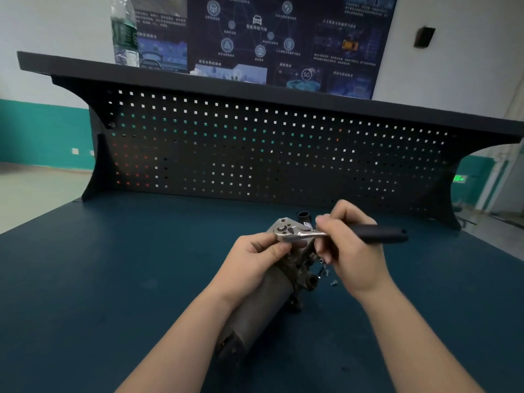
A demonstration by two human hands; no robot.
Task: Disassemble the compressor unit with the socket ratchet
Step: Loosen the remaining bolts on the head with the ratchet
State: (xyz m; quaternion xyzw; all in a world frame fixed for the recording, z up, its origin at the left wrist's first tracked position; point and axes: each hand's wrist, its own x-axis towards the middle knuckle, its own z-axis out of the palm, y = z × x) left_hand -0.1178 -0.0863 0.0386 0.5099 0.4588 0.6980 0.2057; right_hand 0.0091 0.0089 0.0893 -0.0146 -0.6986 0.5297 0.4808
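We are mid-unbolting: our left hand point(256, 259) grips the compressor unit point(263, 296) lying on the worktop point(113, 265), right hand point(344, 251) fingers curled round the socket ratchet point(334, 232), apparently seated on a bolt, needing a swing.

One compressor unit point(263, 296), one socket ratchet point(337, 232), two hands — one water bottle point(124, 29), two loose screws point(330, 277).

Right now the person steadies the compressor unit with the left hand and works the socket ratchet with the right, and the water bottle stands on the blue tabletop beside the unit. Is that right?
Not quite. The head view shows the water bottle standing up on the dark shelf above the pegboard, not on the blue tabletop. The rest holds: the left hand steadies the compressor unit and the right hand works the socket ratchet.
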